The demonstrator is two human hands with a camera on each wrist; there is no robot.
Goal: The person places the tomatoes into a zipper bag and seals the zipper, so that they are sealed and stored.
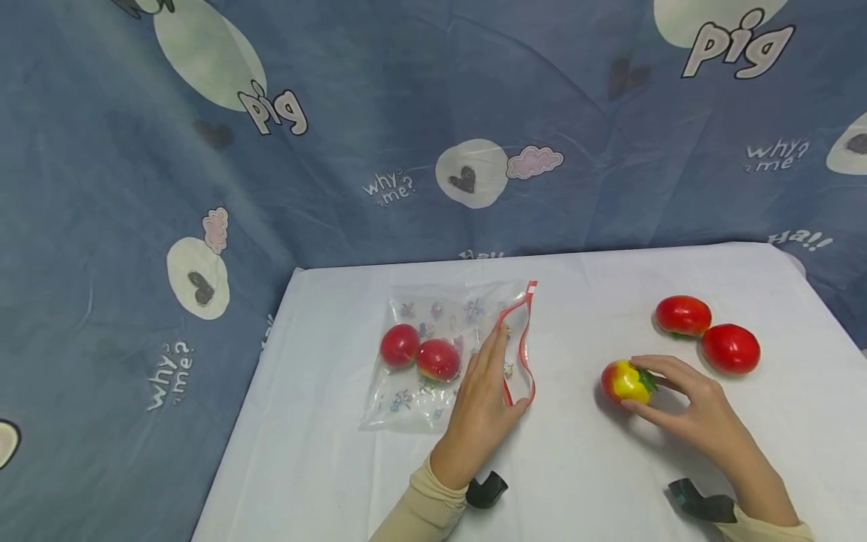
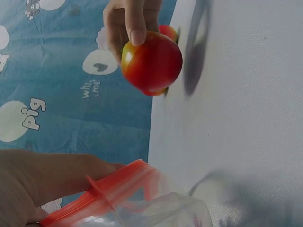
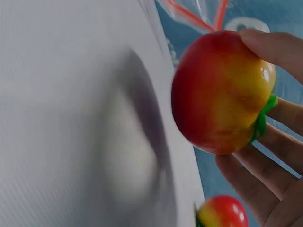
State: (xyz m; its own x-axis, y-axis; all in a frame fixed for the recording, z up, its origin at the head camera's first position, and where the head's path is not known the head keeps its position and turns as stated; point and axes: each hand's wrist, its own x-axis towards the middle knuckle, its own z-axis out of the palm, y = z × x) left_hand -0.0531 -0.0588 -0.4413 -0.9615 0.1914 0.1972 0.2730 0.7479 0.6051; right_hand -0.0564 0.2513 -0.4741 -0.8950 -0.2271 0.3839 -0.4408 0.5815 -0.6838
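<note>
My right hand [image 1: 704,410] pinches a red-and-yellow tomato [image 1: 619,382] with green leaves, thumb on one side and fingers on the other. In the right wrist view that tomato [image 3: 218,92] is held above the white cloth, its shadow beside it. On the left, a clear plastic zip bag [image 1: 400,414] lies flat with two red tomatoes [image 1: 439,360] inside. My left hand [image 1: 477,410] grips the bag at its mouth, where the red zip edge [image 1: 532,369] gapes apart. The left wrist view has a finger lying along this red edge [image 2: 118,184].
Two more red tomatoes, one farther back [image 1: 682,315] and one nearer [image 1: 731,348], lie on the white-covered table [image 1: 576,467] just beyond my right hand. A blue printed curtain [image 1: 379,98] hangs behind the table and along its left side. Black wrist mounts [image 1: 486,491] sit at both cuffs.
</note>
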